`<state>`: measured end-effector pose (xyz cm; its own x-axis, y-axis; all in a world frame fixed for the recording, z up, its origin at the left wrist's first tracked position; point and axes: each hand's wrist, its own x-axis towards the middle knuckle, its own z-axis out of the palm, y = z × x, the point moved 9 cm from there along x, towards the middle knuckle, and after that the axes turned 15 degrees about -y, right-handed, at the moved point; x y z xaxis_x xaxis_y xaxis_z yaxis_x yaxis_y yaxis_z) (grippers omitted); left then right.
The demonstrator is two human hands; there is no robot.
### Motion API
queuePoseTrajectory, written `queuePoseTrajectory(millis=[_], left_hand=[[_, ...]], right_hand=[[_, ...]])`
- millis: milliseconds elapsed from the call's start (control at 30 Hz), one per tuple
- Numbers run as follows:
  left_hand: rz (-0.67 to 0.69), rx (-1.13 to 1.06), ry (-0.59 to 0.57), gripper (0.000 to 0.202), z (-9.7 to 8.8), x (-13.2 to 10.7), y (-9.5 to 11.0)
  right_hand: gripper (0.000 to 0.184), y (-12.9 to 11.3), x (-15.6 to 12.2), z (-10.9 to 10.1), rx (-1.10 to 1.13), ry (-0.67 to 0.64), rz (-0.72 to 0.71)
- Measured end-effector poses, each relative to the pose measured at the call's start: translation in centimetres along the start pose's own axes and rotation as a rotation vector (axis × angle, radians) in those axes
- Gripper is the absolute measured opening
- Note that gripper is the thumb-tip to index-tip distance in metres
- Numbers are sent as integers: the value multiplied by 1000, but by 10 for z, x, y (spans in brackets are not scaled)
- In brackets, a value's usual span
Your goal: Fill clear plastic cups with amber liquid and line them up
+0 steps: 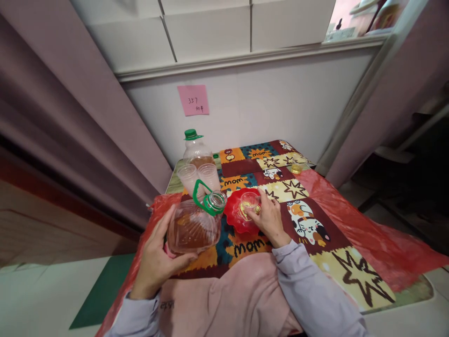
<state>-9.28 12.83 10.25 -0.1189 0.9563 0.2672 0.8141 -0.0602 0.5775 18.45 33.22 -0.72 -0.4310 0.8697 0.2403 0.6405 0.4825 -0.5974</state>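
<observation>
Evidently the jug (pixel 194 231) is leaning, its long axis slanting from the base at lower left to the open mouth (pixel 219 198) at upper right; that mouth is pointing towards the cup (pixel 250 200), which is sitting just to its right, apart from it, over the red dish (pixel 233 214); whether the cup is touching the dish, or holding any liquid, I cannot tell. The left hand (pixel 157 255) is the nearer one to the jug, grasping its lower body, fingers spreading along the far side and thumb reaching along the near side; brown liquid is filling much of the body, and the green handle (pixel 198 189) is standing up free of any fingers. The right hand (pixel 269 217) is pinching the cup from its right side, thumb and fingers partly closing round the clear wall. Beyond the jug, two cup stacks (pixel 209 174) are standing side by side, with a capped jug (pixel 197 152) rising behind them; farther right, a cup of yellow liquid (pixel 297 167) is standing near the mat's far edge; the patterned mat (pixel 242 167) and a red sheet (pixel 333 201) are covering much of the table (pixel 423 291).
</observation>
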Motion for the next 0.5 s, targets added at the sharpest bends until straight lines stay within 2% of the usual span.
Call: queuePoseTrajectory(millis=[233, 300, 400, 500], left_hand=[[-31, -30, -3, 123, 1, 0, -5], [-22, -24, 0, 122, 2, 1, -4], [-10, -13, -2, 123, 4, 1, -1], [-12, -12, -17, 125, 6, 0, 1]], right_hand=[[80, 1, 1, 2, 3, -29, 33], [84, -2, -1, -6, -9, 28, 11], [89, -11, -12, -33, 1, 208, -58], [76, -27, -25, -50, 147, 305, -163]])
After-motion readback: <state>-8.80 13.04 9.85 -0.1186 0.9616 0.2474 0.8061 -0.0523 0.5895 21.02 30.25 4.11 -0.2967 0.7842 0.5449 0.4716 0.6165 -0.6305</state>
